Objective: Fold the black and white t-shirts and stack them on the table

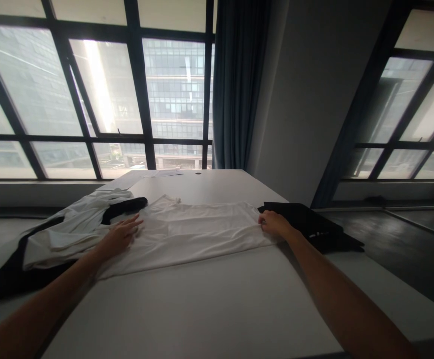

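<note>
White garment lies flat across the middle of the table, head view, long side running left to right. Left hand open, fingers spread, palm down on the garment's left end, pressing not gripping. Right hand curled at the right edge, fingers pinched on the hem there; looks like it has hold of the cloth.

No containers in view.

Left of the garment: heap of clothes, white pieces on top of black ones, touching or overlapping its left end, black cloth trailing toward the near left table edge. Right: folded black garment just beside the right hand, hanging slightly over the table's right edge. Far end of table: papers, and a small dark hole in the top. Near half of table bare. Windows and a blue curtain behind. Nothing lies on the white garment between the hands.
</note>
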Demonstrator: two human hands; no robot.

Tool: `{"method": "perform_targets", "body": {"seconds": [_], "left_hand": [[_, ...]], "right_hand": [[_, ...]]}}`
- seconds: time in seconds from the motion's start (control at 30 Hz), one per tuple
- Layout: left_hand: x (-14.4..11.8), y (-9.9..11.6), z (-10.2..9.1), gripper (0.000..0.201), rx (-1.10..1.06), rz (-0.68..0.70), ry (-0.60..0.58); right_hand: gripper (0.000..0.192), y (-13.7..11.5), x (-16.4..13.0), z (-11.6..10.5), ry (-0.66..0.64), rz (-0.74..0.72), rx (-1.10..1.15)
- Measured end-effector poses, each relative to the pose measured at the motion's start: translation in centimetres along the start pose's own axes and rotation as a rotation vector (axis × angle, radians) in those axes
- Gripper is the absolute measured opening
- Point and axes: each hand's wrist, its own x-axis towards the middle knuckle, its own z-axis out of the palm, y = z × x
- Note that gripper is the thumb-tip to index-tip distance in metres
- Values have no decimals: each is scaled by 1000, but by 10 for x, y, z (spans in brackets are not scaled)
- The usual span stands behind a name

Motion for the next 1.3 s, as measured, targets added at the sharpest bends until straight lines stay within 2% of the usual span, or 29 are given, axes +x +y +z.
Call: {"method": "perform_targets", "body": {"seconds": [0.07, 0.13, 0.23, 0.3, 0.4, 0.57, 0.83, 1.0, 1.07, 1.17, 1.23, 1.3], "left_hand": [[-2, 2, 3, 57, 104, 33, -12], [-6, 11, 8, 59, 130, 79, -52], [-13, 27, 17, 63, 119, 135, -223], [-16, 32, 24, 67, 144, 133, -332], [-20, 30, 31, 71, 205, 96, -414], [-20, 27, 31, 76, 251, 60, -483], [-17, 28, 28, 77, 234, 86, -482], [-23, 39, 19, 82, 251, 29, -496], [-26, 43, 13, 83, 237, 46, -515], [-19, 45, 4, 70, 172, 98, -495], [0, 44, 2, 62, 149, 67, -435], [28, 39, 5, 58, 174, 29, -354]], "right_hand": [[30, 0, 1, 0, 42, -4, 18], [35, -2, 2, 2, 80, -51, 132], [36, -9, 3, 10, 53, -156, 318], [43, -13, 3, 17, 1, -196, 368], [53, -14, 3, 25, -55, -208, 402], [55, -11, 5, 27, -68, -211, 393], [59, -10, 6, 16, -166, -154, 308], [64, -9, -2, -2, -291, -50, 210], [67, -6, -8, -10, -352, -18, 199], [56, -2, -6, -18, -409, -21, 222], [40, -3, 5, -21, -336, -52, 190], [32, -9, 23, -21, -181, -72, 135]]}}
